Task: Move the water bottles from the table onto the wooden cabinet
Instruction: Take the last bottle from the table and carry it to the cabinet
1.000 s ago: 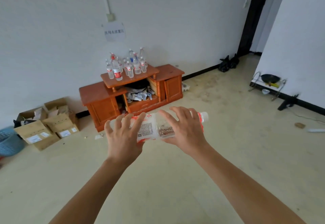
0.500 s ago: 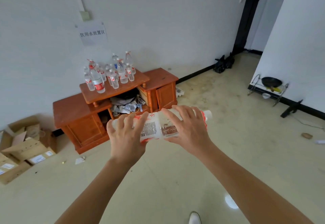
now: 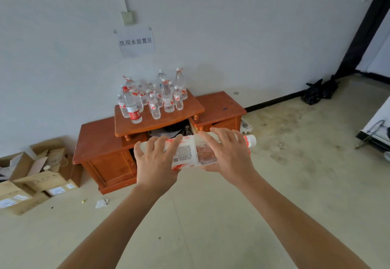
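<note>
A clear water bottle (image 3: 191,152) with a red and white label lies sideways in the air, its white cap pointing right. My left hand (image 3: 157,161) grips its bottom half and my right hand (image 3: 229,156) grips its upper half near the neck. Beyond the hands stands the wooden cabinet (image 3: 101,142) against the white wall. Several upright water bottles (image 3: 153,97) crowd its raised middle shelf. The table is out of view.
Open cardboard boxes (image 3: 35,175) sit on the floor left of the cabinet. Black bags (image 3: 318,91) lie by the wall near a dark doorway at the right. A metal rack (image 3: 373,135) stands at the right edge. A paper sign (image 3: 136,41) hangs above the cabinet.
The cabinet has grown larger and shifted toward the centre as I walk closer. Both hands keep the same hold on the sideways bottle.
</note>
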